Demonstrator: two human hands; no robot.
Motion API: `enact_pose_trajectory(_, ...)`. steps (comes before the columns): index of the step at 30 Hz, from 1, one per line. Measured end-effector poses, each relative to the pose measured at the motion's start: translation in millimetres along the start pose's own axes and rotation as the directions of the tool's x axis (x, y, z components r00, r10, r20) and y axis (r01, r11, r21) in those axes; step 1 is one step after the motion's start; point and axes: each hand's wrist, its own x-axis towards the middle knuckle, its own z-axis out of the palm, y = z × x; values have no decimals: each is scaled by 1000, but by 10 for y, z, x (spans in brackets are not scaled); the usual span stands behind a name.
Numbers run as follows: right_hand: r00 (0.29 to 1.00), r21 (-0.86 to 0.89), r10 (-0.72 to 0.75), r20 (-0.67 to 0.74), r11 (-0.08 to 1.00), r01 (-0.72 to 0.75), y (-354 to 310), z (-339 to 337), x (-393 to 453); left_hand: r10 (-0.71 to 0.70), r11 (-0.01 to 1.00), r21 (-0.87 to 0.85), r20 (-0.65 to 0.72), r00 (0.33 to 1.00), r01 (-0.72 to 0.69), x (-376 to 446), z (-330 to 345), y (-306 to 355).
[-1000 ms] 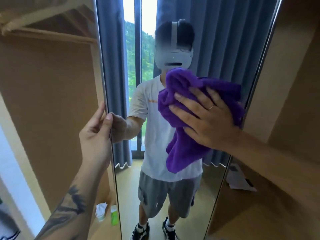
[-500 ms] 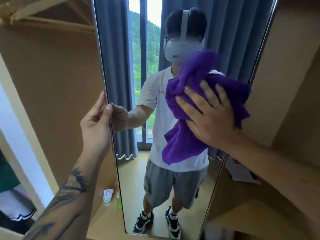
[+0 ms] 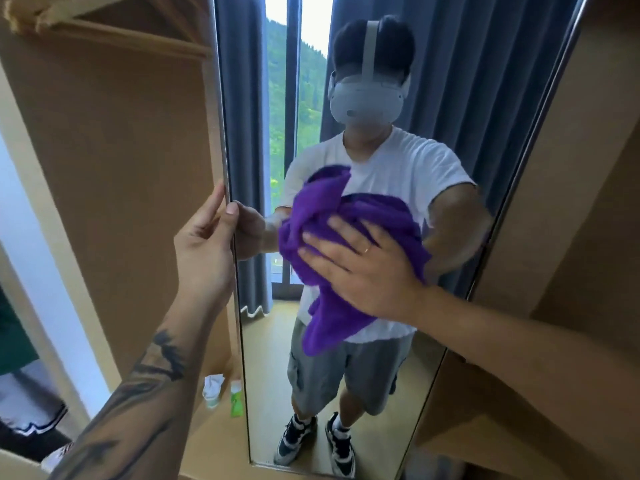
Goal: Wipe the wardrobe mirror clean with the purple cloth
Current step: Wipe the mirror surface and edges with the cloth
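Purple cloth (image 3: pixel 349 237) fluffy terry; mirror (image 3: pixel 450 116) glossy glass; wardrobe panels (image 3: pixel 114 161) matt wood.

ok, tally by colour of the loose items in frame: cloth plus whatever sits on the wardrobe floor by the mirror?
Purple: 1, the purple cloth under the right hand
White: 1, a crumpled white item
Green: 1, a small green bottle
Total: 3
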Motion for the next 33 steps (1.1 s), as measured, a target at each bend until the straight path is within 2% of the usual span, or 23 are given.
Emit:
enact_pose_trajectory(1,990,20,-119,72,993,117,-128,55,-112,-12,1000,-11,25,1000,12,-1,-12,-2)
enact_pose_trajectory(3,925,85,-326,195,945,315,-94,97,-153,-15,1000,-17,45,999,16,11,-30,1)
enact_pose_trajectory(5,902,118,-402,156,915,387,134,59,118,-8,999,-31,53,999,10,14,-13,34)
enact_pose_trajectory(7,950,60,-303,71,952,299,386,-15,501,-22,998,-52,66,998,26,38,-7,35)
enact_pose_trajectory(9,994,-20,-106,-40,994,105,493,-78,805,-35,997,-63,59,998,39,35,-11,46)
enact_pose_trajectory(11,991,-40,76,-110,996,-81,311,-38,826,-72,994,-77,81,994,79,17,-33,49)
enact_pose_trajectory(13,990,-10,118,-76,993,-119,-148,97,564,-111,984,-126,110,988,124,31,-90,73)
enact_pose_trajectory(14,999,7,49,-13,999,-49,-387,177,367,-137,977,-149,112,984,153,58,-121,77)
enact_pose_trajectory(15,993,33,-80,84,996,78,-574,237,164,-160,970,-166,122,980,179,70,-128,91)
enact_pose_trajectory(16,959,76,-226,173,974,215,-669,266,20,-180,963,-180,134,975,202,72,-127,109)
enact_pose_trajectory(17,920,120,-332,207,942,313,-653,268,-11,-197,956,-190,150,969,224,75,-130,133)
enact_pose_trajectory(19,901,151,-405,155,911,383,-463,201,221,-224,944,-206,170,960,257,79,-143,182)
enact_pose_trajectory(21,936,110,-345,73,935,336,-175,108,606,-226,936,-234,166,960,261,76,-155,185)
enact_pose_trajectory(23,989,59,-151,-13,987,151,8,67,889,-213,940,-235,166,963,248,77,-166,160)
enact_pose_trajectory(25,994,24,87,-73,996,-85,-190,110,912,-208,941,-233,181,961,247,84,-197,123)
enact_pose_trajectory(26,987,17,140,-74,990,-139,-400,156,822,-221,933,-243,193,956,264,90,-216,107)
enact_pose_trajectory(27,992,7,112,-53,994,-112,-619,207,672,-240,922,-258,204,949,288,95,-239,93)
enact_pose_trajectory(30,973,-2,-198,123,980,199,-803,239,363,-265,917,-248,208,942,313,104,-251,161)
enact_pose_trajectory(32,944,7,-304,130,952,306,-574,191,503,-269,923,-227,201,942,311,114,-235,192)
enact_pose_trajectory(33,944,-1,-313,101,949,314,-420,173,620,-273,920,-231,205,940,317,125,-226,198)
